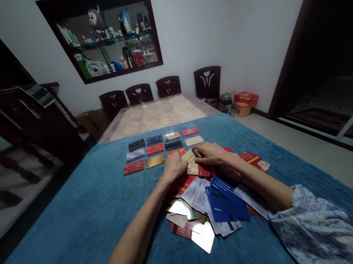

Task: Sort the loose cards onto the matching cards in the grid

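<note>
Both my hands meet over a pale yellowish card (189, 158) on a blue cloth (76, 222). My left hand (173, 167) has its fingers curled and pinches the card's left side. My right hand (210, 153) lies flatter, its fingertips pressed on the card's right edge. Beyond the hands, several cards lie face up in a neat grid of rows (162, 148). Under my forearms a loose heap of cards (209, 203) spreads out, red, white, silver and dark blue ones overlapping.
The blue cloth covers the near part of a long table; its bare marble top (156, 115) shows further on. Several dark chairs (158, 88) stand at the far end. A wall niche with shelves (108, 35), a staircase (9, 134) to the left, boxes on the floor (244, 101).
</note>
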`<state>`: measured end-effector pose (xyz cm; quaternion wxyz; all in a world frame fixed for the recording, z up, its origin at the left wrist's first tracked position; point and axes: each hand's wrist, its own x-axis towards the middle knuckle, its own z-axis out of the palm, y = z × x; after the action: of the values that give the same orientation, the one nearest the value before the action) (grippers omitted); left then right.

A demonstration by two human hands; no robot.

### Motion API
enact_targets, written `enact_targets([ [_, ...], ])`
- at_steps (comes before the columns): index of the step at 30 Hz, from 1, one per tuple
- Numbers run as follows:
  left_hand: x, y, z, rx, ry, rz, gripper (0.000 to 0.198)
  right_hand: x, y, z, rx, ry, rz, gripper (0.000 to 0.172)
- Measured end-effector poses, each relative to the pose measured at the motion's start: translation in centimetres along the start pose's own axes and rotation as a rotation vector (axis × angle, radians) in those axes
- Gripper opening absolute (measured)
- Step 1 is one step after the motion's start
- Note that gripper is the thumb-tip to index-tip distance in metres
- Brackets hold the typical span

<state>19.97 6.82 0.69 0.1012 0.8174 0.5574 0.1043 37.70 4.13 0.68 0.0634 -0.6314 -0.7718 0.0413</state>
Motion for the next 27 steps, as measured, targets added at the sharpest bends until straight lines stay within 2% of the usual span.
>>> enact_targets([
  [11, 0.4, -0.4, -0.4, -0.136, 0.092, -0.023, 0.016, 0.2, -0.4, 0.0, 0.082, 0.098, 0.03, 0.053],
  [21, 0.6, -0.7, -0.1, -0.154, 0.138, 0.03, 0.02, -0.1, -1.0, -0.1, 0.033, 0.139, -0.005, 0.035],
  [27, 0.5, -0.7, -0.3, -0.208, 0.167, 0.017, 0.025, 0.1, -0.6, 0.4, 0.054, 0.242, -0.009, 0.039],
])
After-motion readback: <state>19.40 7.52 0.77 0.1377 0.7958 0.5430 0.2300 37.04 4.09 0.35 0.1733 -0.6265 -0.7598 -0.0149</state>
